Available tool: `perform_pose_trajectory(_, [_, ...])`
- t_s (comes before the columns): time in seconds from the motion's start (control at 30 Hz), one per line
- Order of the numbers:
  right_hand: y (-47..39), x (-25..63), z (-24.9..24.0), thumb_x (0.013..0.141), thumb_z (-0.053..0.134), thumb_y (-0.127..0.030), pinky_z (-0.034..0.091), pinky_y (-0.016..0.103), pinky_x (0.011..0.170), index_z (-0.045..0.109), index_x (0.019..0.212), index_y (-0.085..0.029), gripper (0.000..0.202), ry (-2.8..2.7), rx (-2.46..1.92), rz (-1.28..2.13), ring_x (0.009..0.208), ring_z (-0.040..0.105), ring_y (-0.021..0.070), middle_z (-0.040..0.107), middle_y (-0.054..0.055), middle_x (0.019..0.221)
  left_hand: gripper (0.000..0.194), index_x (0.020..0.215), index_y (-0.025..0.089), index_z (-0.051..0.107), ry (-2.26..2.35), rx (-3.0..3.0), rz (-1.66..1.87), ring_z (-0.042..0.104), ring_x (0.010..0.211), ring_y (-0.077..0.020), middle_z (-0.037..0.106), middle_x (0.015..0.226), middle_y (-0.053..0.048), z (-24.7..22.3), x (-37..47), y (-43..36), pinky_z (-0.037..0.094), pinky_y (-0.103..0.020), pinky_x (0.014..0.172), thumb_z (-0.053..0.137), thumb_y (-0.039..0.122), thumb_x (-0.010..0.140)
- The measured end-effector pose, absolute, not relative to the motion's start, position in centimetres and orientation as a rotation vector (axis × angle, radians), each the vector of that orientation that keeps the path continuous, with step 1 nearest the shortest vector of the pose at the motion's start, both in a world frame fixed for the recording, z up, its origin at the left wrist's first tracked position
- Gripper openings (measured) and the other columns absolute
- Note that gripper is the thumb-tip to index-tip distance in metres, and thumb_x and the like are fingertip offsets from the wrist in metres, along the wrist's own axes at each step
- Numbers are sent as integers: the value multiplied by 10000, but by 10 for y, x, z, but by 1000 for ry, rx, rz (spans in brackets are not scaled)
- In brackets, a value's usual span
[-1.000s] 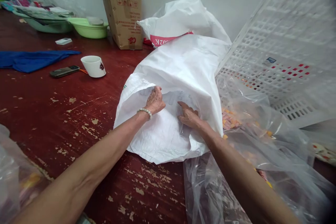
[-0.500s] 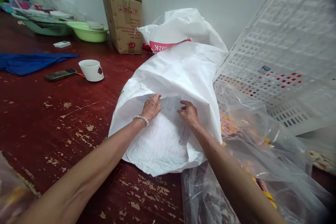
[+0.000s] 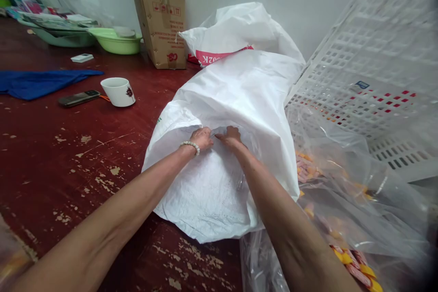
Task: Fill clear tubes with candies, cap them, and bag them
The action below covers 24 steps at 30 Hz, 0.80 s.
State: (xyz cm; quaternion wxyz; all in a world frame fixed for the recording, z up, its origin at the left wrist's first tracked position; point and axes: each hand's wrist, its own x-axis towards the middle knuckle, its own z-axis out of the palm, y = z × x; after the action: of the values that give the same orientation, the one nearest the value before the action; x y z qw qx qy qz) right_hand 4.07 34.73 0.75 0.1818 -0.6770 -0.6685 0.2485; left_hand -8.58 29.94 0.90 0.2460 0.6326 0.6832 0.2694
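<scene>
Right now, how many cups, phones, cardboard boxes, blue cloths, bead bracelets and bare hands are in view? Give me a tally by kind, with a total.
Cup: 1
Phone: 1
Cardboard box: 1
Blue cloth: 1
Bead bracelet: 1
Bare hands: 2, left hand and right hand
Total: 7

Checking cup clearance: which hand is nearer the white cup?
Left. Left hand is in the sack opening, right of the cup; right hand is there too, farther right.
</scene>
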Motion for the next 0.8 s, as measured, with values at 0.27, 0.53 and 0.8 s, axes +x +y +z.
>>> perform_pose_trajectory(0.27, [313,36,8,726,474,-160,503,219,696,436,1291,-144,566,-1826,-1525,1069,920,635,156,627,61,1121,308,962,157,488,1371,1284,1012,647,785,-155,637,950,-69,5,-93,267,523,-276,664,597,128,676])
perform_pose_trajectory(0.53, [210,46,31,850,435,-492,368,355,1068,216,1441,-200,694,-1731,-1031,1064,1349,341,207,335,84,1473,702,1243,165,494,716,1098,1378,566,1102,-219,582,1218,-121,8,-69,201,469,-293,905,792,211,608])
perform_pose_trajectory(0.8, [123,66,44,807,562,-549,192,472,1156,102,1492,-236,883,-1931,-942,941,1415,186,248,174,93,1545,578,1159,169,549,1027,1377,1534,631,848,-187,650,993,-80,13,-50,136,518,-271,747,747,225,619])
